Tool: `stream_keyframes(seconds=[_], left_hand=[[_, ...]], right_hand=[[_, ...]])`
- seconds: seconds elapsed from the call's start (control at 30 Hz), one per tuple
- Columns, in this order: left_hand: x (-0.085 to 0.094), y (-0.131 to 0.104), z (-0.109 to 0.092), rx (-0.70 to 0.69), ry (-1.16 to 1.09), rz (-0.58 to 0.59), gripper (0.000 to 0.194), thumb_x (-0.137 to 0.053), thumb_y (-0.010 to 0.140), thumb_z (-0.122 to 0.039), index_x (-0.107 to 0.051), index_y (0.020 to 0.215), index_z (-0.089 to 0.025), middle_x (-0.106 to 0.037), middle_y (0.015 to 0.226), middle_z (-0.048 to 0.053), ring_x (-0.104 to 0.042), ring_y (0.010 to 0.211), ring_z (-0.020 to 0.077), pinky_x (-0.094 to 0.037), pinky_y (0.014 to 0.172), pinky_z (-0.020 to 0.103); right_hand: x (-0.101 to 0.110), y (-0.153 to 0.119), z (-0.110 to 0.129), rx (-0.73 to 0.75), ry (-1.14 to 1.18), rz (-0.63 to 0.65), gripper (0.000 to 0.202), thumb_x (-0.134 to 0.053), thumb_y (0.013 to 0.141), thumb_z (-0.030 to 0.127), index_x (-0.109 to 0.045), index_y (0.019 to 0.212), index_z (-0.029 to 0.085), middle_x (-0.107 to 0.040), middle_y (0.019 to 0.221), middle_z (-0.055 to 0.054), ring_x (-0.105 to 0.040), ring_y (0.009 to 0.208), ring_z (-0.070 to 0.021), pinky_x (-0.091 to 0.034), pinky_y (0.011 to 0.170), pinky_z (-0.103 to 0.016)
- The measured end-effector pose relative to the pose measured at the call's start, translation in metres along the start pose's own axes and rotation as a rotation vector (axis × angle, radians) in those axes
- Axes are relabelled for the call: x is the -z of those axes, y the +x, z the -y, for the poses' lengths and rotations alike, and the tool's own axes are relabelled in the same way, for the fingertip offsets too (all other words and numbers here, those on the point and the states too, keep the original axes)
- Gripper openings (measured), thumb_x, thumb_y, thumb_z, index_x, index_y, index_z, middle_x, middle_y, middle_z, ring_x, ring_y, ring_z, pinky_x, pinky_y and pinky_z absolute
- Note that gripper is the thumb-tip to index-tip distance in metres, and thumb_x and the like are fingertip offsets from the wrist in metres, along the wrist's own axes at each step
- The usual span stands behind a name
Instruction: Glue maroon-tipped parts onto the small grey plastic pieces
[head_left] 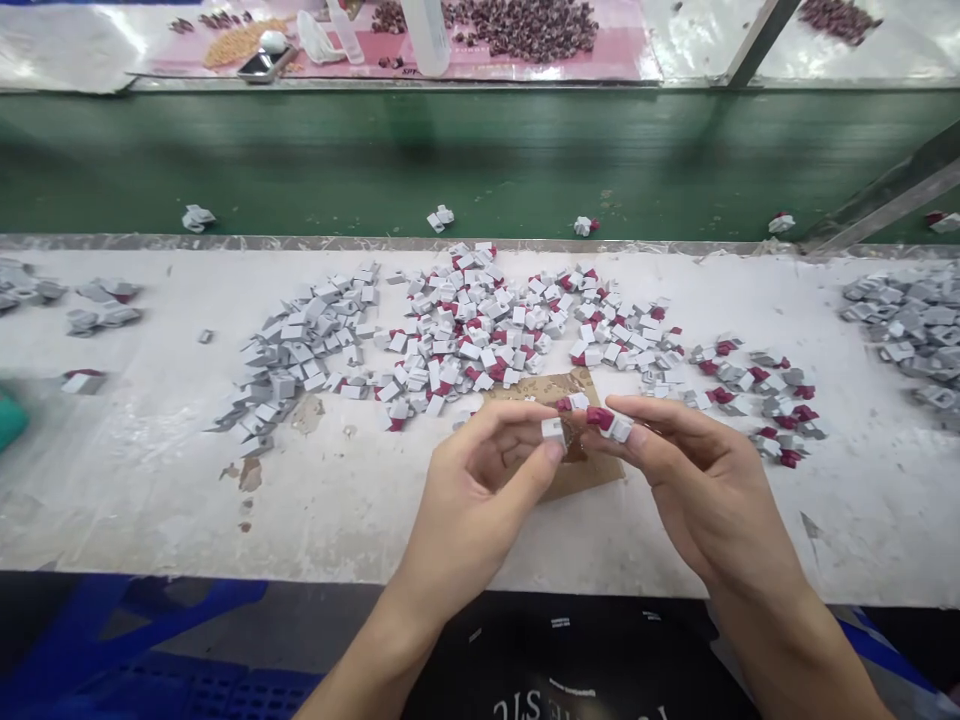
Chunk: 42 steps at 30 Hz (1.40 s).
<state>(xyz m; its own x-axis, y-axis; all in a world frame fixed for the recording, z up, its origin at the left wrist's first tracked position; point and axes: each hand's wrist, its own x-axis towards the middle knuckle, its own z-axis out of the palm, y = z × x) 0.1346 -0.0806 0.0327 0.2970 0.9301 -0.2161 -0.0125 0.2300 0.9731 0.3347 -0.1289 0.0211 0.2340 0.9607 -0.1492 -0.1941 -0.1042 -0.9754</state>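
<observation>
1. Just above the brown cardboard patch point(577, 470), the left hand point(480, 490) pinches a small white plastic piece point(553, 431) at thumb and forefinger.
2. The right hand point(697, 480) grips a white piece with a maroon cap point(609, 422); best to keep the two level and aligned.
3. Mixed pile point(480, 330) lies beyond the patch.

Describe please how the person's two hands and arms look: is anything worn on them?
Both are bare. The left hand and the right hand carry no gloves, rings or watch, and both forearms show no sleeves down to the picture's lower edge.
</observation>
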Motion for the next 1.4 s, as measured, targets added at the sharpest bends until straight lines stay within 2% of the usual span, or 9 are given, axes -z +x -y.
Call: stream_keyframes(seconds=[0.3,0.53,0.73,0.83,0.93,1.0,1.1,1.23,1.4], left_hand=[[-0.009,0.01,-0.003,-0.015,-0.057,0.087,0.011,-0.083,0.105,-0.029,-0.083,0.116,-0.028,-0.089,0.122,0.006,-0.088,0.114,0.0258,-0.075,0.101,0.038],[-0.004,0.012,-0.006,-0.066,0.072,0.127,0.011,-0.078,0.108,-0.028,-0.086,0.114,-0.032,-0.085,0.117,0.004,-0.086,0.111,0.0242,-0.074,0.1,0.037],[0.016,0.029,-0.022,-0.124,0.237,0.126,0.01,-0.077,0.106,-0.03,-0.084,0.114,-0.032,-0.085,0.116,0.005,-0.085,0.107,0.0258,-0.074,0.093,0.039],[0.033,0.058,-0.037,-0.137,0.355,0.078,0.016,-0.079,0.101,-0.034,-0.083,0.116,-0.029,-0.084,0.104,0.005,-0.083,0.094,0.0252,-0.072,0.084,0.039],[0.048,0.102,-0.052,-0.218,0.482,-0.095,0.017,-0.08,0.095,-0.028,-0.082,0.111,-0.025,-0.082,0.1,0.006,-0.078,0.092,0.0243,-0.068,0.083,0.039],[0.053,0.136,-0.061,-0.274,0.56,-0.223,0.016,-0.08,0.091,-0.023,-0.08,0.107,-0.023,-0.083,0.105,0.007,-0.077,0.098,0.0247,-0.066,0.089,0.039],[0.049,0.185,-0.072,-0.3,0.634,-0.344,0.014,-0.079,0.09,-0.016,-0.074,0.103,-0.021,-0.082,0.107,0.008,-0.076,0.102,0.0246,-0.063,0.096,0.04],[0.031,0.241,-0.074,-0.252,0.705,-0.337,0.016,-0.076,0.092,-0.008,-0.069,0.1,-0.019,-0.081,0.103,0.008,-0.076,0.097,0.023,-0.061,0.1,0.04],[-0.009,0.293,-0.056,-0.124,0.753,-0.134,0.008,-0.081,0.1,-0.015,-0.073,0.099,-0.016,-0.082,0.108,0.011,-0.077,0.101,0.0226,-0.062,0.1,0.04]], right_hand=[[0.0,0.001,0.001,0.01,0.057,0.006,0.016,-0.088,0.106,0.031,-0.095,0.118,0.038,-0.094,0.12,-0.001,-0.091,0.109,-0.0254,-0.077,0.098,-0.038],[-0.004,0.003,0.017,0.07,-0.202,0.059,0.018,-0.087,0.104,0.032,-0.095,0.119,0.034,-0.092,0.112,-0.006,-0.09,0.098,-0.0257,-0.077,0.084,-0.035],[-0.006,0.035,0.029,0.062,-0.238,0.266,0.02,-0.082,0.107,0.035,-0.094,0.123,0.034,-0.092,0.114,-0.006,-0.089,0.097,-0.025,-0.077,0.084,-0.037],[-0.011,0.094,0.043,0.095,-0.439,0.411,0.026,-0.083,0.104,0.031,-0.093,0.128,0.032,-0.091,0.121,-0.006,-0.088,0.105,-0.0262,-0.075,0.095,-0.043],[-0.03,0.176,0.056,0.156,-0.914,0.236,0.041,-0.072,0.107,0.014,-0.085,0.145,0.023,-0.087,0.138,-0.01,-0.085,0.114,-0.0276,-0.071,0.104,-0.046],[-0.05,0.229,0.056,0.176,-0.997,0.163,0.046,-0.067,0.107,0.005,-0.081,0.149,0.014,-0.078,0.154,-0.018,-0.08,0.13,-0.033,-0.063,0.119,-0.052],[-0.078,0.284,0.046,0.167,-1.035,0.156,0.039,-0.081,0.108,0.02,-0.079,0.146,0.018,-0.072,0.161,-0.016,-0.073,0.141,-0.0332,-0.059,0.123,-0.056],[-0.08,0.303,0.041,0.115,-1.028,0.077,0.028,-0.083,0.109,0.032,-0.08,0.132,0.017,-0.08,0.14,-0.013,-0.078,0.129,-0.0307,-0.065,0.112,-0.054],[-0.02,0.26,0.066,0.059,-0.955,-0.099,0.023,-0.077,0.097,0.014,-0.085,0.119,0.011,-0.086,0.1,-0.018,-0.085,0.093,-0.0332,-0.069,0.09,-0.048]])
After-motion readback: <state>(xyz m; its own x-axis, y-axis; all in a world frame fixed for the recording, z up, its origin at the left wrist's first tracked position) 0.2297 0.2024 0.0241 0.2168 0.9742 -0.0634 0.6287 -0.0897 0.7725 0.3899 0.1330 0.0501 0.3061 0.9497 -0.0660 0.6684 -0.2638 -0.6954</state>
